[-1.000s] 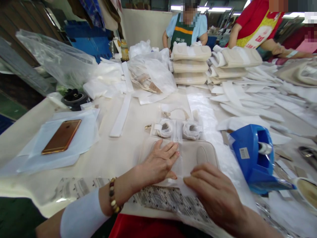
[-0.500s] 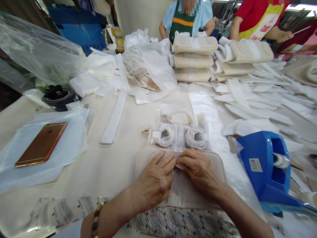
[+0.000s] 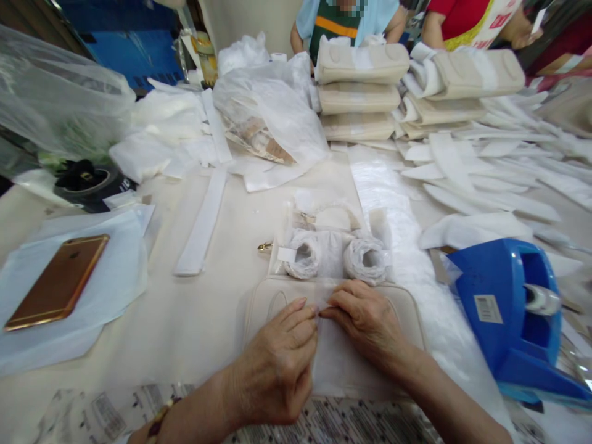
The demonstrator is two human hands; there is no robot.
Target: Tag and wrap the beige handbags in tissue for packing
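Beige bag (image 3: 263,308) laid flat on desk (image 3: 252,216), five o'clock; plastic strip (image 3: 329,351) being pinched by right hand (image 3: 370,317), fingertips closed; left hand (image 3: 280,357) curled alongside, hold can't be told.

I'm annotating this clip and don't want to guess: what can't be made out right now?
All in the head view:
What the left hand and right hand pinch, if anything: hidden behind them.
Beige piece: partly covered by both hands.
Label on the blue dispenser: print too small.
Bracelet beads: blurred.
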